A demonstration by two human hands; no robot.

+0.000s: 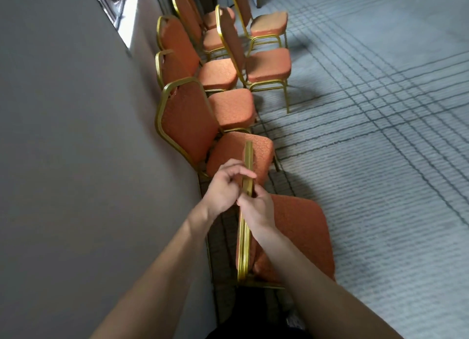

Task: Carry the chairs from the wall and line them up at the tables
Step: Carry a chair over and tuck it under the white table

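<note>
**Both hands on the nearest chair by the wall**

Nearest chair [299, 237] seen from above and behind, backrest edge-on: a thin gold frame rail running long and narrow from bottom centre up toward the hands. Orange seat pointing right, away from the wall [63, 135], out over the carpet [380, 135]. Backrest side close to the wall, with a dark strip of floor between.

Left hand [225, 189] curled over the top of the backrest rail from the wall side, thumb and forefinger pinched on it. Right hand [257, 206] wrapped around the same rail just below, from the seat side; grip closed on the frame, both hands touching each other.

Beyond the held chair, a row of chairs [200, 115] of the same kind lined up along the wall, seats likewise facing away from it. Two more chairs [264, 62] standing a step further out from the wall, beside the far end of the row.

Legs of the held chair mostly hidden under seat and forearms. Far end of the row cut off by the top edge. Dark clothing at bottom centre, blurred. No counter in view.
</note>
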